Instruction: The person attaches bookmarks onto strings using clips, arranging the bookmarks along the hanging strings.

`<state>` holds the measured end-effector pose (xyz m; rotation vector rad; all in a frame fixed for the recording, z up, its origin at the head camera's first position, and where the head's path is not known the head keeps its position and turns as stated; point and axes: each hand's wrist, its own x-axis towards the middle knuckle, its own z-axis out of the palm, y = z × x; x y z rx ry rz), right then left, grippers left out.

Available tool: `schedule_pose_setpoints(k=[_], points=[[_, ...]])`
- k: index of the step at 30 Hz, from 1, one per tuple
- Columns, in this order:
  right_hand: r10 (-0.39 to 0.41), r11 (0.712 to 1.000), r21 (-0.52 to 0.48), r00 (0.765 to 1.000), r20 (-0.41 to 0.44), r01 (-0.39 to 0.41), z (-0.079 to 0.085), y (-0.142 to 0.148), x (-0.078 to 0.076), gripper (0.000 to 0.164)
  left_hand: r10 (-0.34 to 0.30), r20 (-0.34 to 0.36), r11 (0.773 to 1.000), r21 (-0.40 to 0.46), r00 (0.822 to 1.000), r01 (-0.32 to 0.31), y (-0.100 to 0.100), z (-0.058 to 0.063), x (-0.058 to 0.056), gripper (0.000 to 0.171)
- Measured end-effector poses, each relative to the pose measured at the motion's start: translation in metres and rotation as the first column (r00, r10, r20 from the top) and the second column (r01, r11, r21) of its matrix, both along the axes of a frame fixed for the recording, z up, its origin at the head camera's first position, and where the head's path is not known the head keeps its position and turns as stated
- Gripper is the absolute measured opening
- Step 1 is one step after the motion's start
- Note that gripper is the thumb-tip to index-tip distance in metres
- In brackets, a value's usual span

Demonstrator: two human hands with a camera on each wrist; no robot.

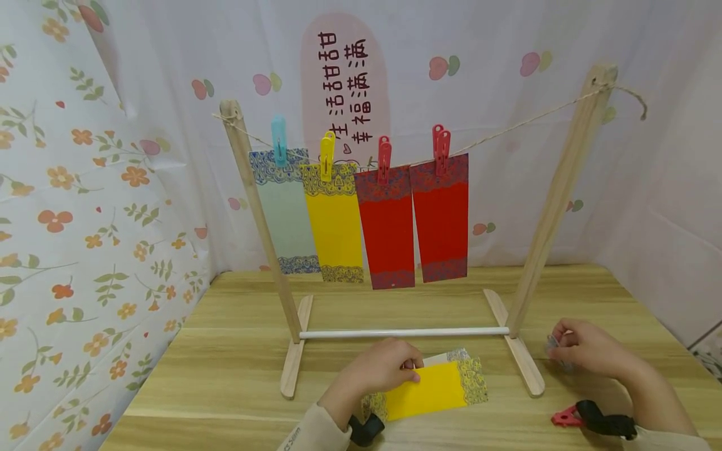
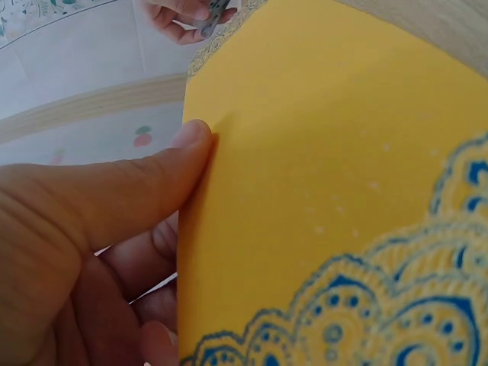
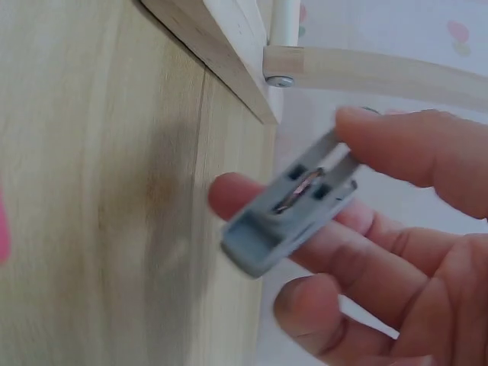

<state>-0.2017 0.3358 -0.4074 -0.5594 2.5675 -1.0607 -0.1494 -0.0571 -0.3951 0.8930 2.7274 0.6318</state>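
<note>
My left hand (image 1: 379,369) pinches a yellow card (image 1: 431,385) with blue lacy ends, thumb on top and fingers beneath. A pale card (image 1: 437,359) with a patterned end shows behind it, partly hidden. To the right of the wooden stand, my right hand (image 1: 592,351) holds a grey clothespin (image 3: 293,202) between thumb and fingers, its metal spring visible in the right wrist view. Under the right wrist, a red clothespin (image 1: 566,417) lies on the table.
Between two wooden posts (image 1: 555,219) sags a twine line (image 1: 521,125). From it hang a pale card (image 1: 287,216), a yellow card (image 1: 336,228) and two red cards (image 1: 386,235), clipped by coloured clothespins. A white rod (image 1: 403,333) joins the posts low down.
</note>
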Motion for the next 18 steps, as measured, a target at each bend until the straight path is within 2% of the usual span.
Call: schedule_pose_setpoints(k=[3,11,18], points=[[-0.015,1.000,-0.015,1.000,0.002,0.015,0.0008,-0.0016,0.0002,0.021,-0.005,-0.003,1.000,0.018,1.000,0.005,-0.0007,0.0014,0.0007,0.005],[0.056,0.998,-0.018,0.998,-0.025,-0.056,0.0024,0.0009,0.0012,0.032,-0.009,-0.001,0.998,0.064,1.000,0.009,0.0005,0.0035,0.0018,0.007],[0.096,0.993,-0.072,0.995,-0.026,-0.098,0.0042,-0.0020,0.0018,0.035,-0.008,-0.004,0.994,0.112,1.000,0.009,0.0014,0.0047,0.0017,0.014]])
